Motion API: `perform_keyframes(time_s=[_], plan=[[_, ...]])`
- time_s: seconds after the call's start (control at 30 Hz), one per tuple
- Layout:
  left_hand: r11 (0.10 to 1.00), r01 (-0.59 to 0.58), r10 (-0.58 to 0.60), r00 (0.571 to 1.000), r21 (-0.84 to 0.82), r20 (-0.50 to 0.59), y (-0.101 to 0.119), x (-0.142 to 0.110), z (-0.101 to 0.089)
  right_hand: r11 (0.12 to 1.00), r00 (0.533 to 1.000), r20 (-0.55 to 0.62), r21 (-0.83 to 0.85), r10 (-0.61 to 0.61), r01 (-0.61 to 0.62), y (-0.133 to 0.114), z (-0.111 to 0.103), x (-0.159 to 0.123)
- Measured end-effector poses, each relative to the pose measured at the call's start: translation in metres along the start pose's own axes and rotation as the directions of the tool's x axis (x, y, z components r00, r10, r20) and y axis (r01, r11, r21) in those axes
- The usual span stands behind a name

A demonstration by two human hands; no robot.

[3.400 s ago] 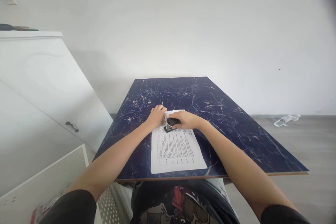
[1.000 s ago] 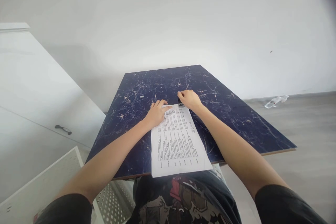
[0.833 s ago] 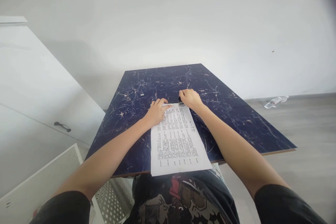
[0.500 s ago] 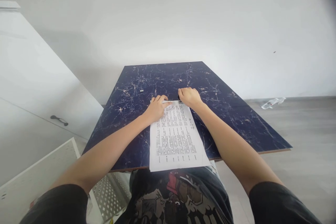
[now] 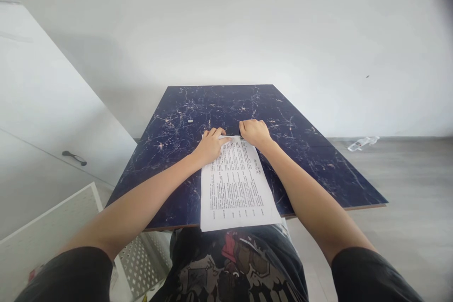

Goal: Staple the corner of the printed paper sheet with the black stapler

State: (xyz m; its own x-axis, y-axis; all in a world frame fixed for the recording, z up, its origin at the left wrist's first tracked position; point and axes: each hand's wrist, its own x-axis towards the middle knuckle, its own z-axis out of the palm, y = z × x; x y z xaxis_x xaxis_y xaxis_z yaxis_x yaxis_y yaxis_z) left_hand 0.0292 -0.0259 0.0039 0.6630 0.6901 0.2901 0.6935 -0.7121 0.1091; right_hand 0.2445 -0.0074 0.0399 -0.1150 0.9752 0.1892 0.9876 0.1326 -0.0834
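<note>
A white printed paper (image 5: 235,184) lies lengthwise on the dark blue marbled table (image 5: 304,165), its near end reaching the front edge by my body. My left hand (image 5: 211,147) rests flat on the far left part of the sheet, fingers spread and thumb pointing right. At the far right corner my right hand (image 5: 254,131) is closed, knuckles up, over a small black thing (image 5: 242,138) that looks like a stapler. Most of it is hidden under the fingers. A tiny silvery piece (image 5: 190,121), perhaps a strip of staples, lies beyond my left hand.
A white cabinet (image 5: 46,104) with a dark handle stands to the left. Below it is a white panel (image 5: 53,226) beside a perforated metal surface (image 5: 139,264). Clear crumpled plastic (image 5: 363,143) lies on the floor by the wall at right.
The view has shifted slightly. My right hand has pressed lower over the black thing, which shows less now. My left hand and the paper stay in place.
</note>
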Motion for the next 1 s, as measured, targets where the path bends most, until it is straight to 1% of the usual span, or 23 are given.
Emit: perform_keyframes(time_s=[0.23, 0.7, 1.0], plan=[[1.000, -0.002, 0.002, 1.000, 0.002, 0.003, -0.0003, 0.0002, 0.0013, 0.999, 1.000, 0.012, 0.016, 0.027, -0.027, 0.0007, -0.0025, 0.0010], [0.999, -0.013, 0.013, 1.000, 0.033, -0.004, 0.0002, 0.0007, 0.0017, 1.000, 1.000, 0.007, -0.018, -0.004, 0.004, -0.0007, -0.0004, 0.0011], [0.998, -0.009, 0.009, 1.000, 0.062, 0.001, 0.0012, -0.0004, -0.0013, 0.999, 1.000, 0.030, -0.048, 0.010, -0.009, -0.0025, -0.0025, -0.0004]])
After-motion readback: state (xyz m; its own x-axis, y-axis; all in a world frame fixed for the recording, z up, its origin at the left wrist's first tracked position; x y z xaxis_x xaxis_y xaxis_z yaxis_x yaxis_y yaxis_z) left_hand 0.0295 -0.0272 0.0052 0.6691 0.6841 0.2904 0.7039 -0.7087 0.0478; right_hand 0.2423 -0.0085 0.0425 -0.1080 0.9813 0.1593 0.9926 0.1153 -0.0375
